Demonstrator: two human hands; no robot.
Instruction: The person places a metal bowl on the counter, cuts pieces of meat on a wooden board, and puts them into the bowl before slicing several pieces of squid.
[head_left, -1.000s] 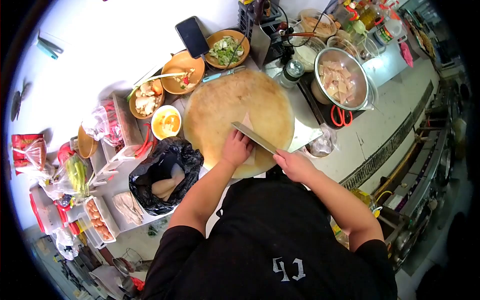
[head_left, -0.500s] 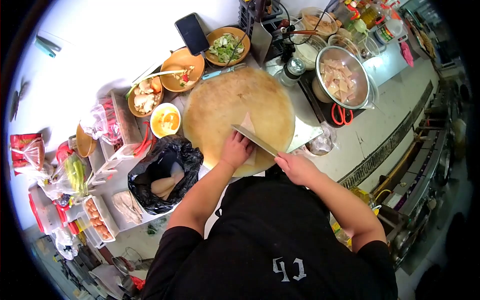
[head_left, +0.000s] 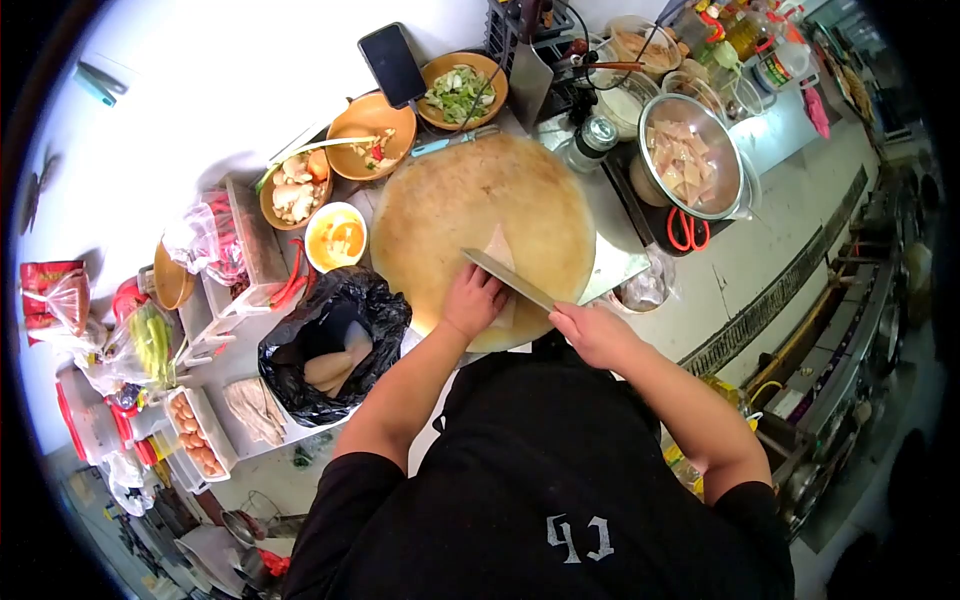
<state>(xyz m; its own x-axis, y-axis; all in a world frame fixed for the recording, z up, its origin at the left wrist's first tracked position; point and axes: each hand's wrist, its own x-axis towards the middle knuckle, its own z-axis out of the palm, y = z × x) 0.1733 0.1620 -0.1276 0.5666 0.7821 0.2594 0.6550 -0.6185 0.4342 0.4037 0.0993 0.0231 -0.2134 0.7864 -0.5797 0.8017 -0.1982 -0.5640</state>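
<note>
My right hand (head_left: 595, 336) grips the handle of a cleaver-like kitchen knife (head_left: 512, 279), whose wide blade slants up and left across the round wooden chopping board (head_left: 480, 190). Beneath the blade lies a pale pink, flat piece of food (head_left: 499, 242), its pointed end showing beyond the knife. My left hand (head_left: 472, 302) presses on this piece with bent fingers, close beside the blade. Its fingertips are partly hidden by the knife. At upper right, a metal bowl (head_left: 734, 185) holds several cut pieces of similar pale pink food.
Left of the board stand a black plastic bag (head_left: 280, 372) with pale meat inside, a bowl of egg (head_left: 365, 250) and a bowl of ginger (head_left: 268, 213). Behind it are a phone (head_left: 392, 65) and a blue-handled knife (head_left: 430, 147). Red scissors (head_left: 687, 232) and a glass jar (head_left: 590, 142) lie to the right.
The view has shifted slightly, so the board and bowls sit a little further right. Both hands and the knife keep nearly the same place on the piece.
</note>
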